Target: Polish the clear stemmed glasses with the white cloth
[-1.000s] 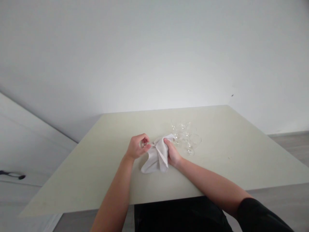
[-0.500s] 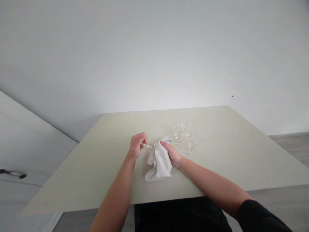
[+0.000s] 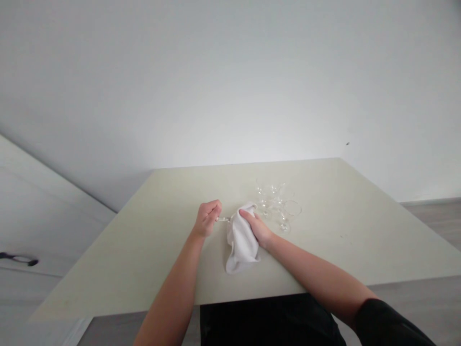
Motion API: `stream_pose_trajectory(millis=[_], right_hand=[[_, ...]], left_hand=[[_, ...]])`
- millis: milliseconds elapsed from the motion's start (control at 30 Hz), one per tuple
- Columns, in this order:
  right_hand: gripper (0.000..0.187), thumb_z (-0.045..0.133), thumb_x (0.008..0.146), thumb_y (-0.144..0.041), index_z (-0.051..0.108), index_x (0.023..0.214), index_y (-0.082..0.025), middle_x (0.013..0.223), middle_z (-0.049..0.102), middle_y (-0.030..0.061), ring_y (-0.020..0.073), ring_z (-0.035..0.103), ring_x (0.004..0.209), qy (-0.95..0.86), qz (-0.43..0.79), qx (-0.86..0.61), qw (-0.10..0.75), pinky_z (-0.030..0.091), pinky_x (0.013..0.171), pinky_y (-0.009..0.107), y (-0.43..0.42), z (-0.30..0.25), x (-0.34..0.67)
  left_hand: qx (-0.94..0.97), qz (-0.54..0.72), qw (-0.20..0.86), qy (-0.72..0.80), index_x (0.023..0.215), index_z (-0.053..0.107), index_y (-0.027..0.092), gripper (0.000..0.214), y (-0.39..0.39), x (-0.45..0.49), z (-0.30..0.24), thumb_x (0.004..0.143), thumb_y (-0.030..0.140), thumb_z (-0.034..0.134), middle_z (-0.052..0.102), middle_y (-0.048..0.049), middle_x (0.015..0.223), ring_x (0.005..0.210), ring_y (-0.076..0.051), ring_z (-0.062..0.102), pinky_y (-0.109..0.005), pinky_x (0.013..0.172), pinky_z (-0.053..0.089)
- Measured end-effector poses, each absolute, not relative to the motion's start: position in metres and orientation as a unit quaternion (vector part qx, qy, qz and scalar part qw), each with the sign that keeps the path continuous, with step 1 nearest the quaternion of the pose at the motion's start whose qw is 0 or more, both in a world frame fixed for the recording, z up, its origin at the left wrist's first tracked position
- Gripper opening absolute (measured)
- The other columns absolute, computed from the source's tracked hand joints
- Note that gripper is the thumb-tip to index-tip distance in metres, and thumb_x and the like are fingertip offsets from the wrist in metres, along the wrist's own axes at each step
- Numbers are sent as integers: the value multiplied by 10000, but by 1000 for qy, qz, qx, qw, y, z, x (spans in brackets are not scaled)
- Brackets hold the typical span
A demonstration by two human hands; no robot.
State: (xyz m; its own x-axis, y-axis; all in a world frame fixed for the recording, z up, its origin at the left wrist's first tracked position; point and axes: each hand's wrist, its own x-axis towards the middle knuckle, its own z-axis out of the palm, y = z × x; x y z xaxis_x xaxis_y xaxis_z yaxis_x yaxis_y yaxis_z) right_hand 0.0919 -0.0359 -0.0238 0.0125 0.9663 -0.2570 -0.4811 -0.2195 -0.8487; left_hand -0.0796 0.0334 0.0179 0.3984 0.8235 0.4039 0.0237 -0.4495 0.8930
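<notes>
My left hand (image 3: 209, 217) is closed around the base end of a stemmed glass, whose clear stem (image 3: 223, 219) points right into a white cloth (image 3: 243, 242). The cloth covers the bowl of that glass. My right hand (image 3: 257, 227) grips the cloth from the right, thumb on top, with its other fingers hidden behind. The lower part of the cloth hangs down toward the table's front. Just beyond my right hand, several clear stemmed glasses (image 3: 272, 197) are grouped on the table, one lying on its side with its round rim (image 3: 292, 208) facing right.
The pale table (image 3: 151, 250) reaches back to a white wall (image 3: 230, 86). At the left is a white panel with a dark handle (image 3: 19, 259). My dark clothing (image 3: 266, 319) is close against the table's front edge.
My left hand has turned at the wrist and shifted slightly right, rotating the stem. The cloth's hanging part has swung right and bunched narrower. My right hand stays nearly in place.
</notes>
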Motion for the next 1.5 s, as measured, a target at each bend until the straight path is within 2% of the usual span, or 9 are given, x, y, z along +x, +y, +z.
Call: stream_pose_trajectory(millis=[333,467,600,667,733,833,1067,1267,1500], right_hand=[[459,858,611,-387,652,991,-232,950,709,31,232,640,890,-474,468,-435,606,502,857,379,-40,-20,97],[371,808,673,-429,650,948,-238,868,706,19,223,645,819,-431,506,-448,598,511,806,369,-40,-19,95],[322,687,779,-540,662,881,-236,784,710,31,218,661,713,-302,626,-446,564,520,726,362,-34,-25,96],[325,688,784,-543,669,881,-233,804,719,40,218,671,717,-284,645,-439,557,523,730,362,-33,-27,97],[317,711,774,-529,670,906,-243,851,729,45,224,680,749,-282,637,-440,567,525,746,366,-33,-28,98],[326,740,753,-514,652,939,-262,895,727,48,240,679,789,-298,598,-454,589,528,748,378,-34,-27,98],[452,848,628,-405,630,981,-227,948,705,47,254,636,918,-487,418,-452,620,498,873,397,-38,-22,99],[353,639,790,-579,628,911,-248,903,730,65,252,684,823,-335,557,-473,595,532,772,391,-31,-25,95],[386,669,770,-575,617,951,-239,934,733,70,236,691,805,-298,587,-468,590,545,762,374,-31,-30,95]], left_hand=[[551,369,657,358,480,287,206,531,46,-70,19,804,496,591,210,74,408,362,-59,181,-222,381,143],[596,432,578,352,495,384,200,556,46,-75,20,849,612,502,296,43,428,384,-83,275,-227,381,216],[719,472,437,263,691,640,168,488,34,-74,26,845,622,545,671,-109,909,899,-210,613,-316,778,504],[732,443,464,229,816,676,163,380,29,-71,28,846,534,598,643,-142,1198,1153,-269,573,-378,939,483],[695,418,542,221,918,659,167,257,26,-67,28,842,410,626,625,-142,1271,1152,-275,606,-406,927,506],[601,415,638,246,1013,601,182,243,27,-62,24,788,264,637,678,-115,1195,1001,-244,692,-397,843,555],[447,419,722,321,883,582,158,201,39,-62,16,689,195,617,732,-79,982,845,-220,724,-329,689,579],[574,500,609,222,902,633,153,257,31,-61,17,785,382,643,733,-93,927,826,-208,704,-322,714,568],[526,501,644,239,836,616,177,142,27,-56,18,707,158,673,725,-27,797,769,-173,703,-352,791,578]])
